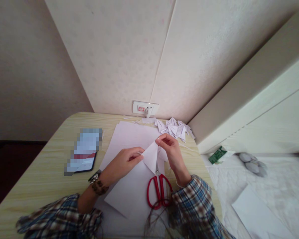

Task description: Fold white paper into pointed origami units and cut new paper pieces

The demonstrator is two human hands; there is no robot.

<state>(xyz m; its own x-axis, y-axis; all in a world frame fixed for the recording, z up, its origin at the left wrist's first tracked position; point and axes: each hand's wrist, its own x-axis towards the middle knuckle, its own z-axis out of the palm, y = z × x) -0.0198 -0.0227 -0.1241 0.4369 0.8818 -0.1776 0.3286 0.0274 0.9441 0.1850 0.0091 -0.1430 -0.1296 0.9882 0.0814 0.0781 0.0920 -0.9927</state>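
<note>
Between my two hands is a small white piece of paper [150,157] folded into a triangle. Its left corner is pinched by my left hand [126,164], thumb in front. My right hand [169,147] grips the top corner between thumb and fingertips. Just below the folded paper lies a pair of scissors [160,192] with red handles, its blades partly hidden under paper. White sheets [124,132] lie flat beneath my hands, and a cut piece of paper [119,200] rests on them at the lower left.
Several folded paper shapes [174,127] are heaped at the table's back right. A phone [84,152] lies on the left of the wooden table [57,146]. A plug sits in the wall socket [145,108]. Right of the table are a green box [218,155] and a white sheet [259,212].
</note>
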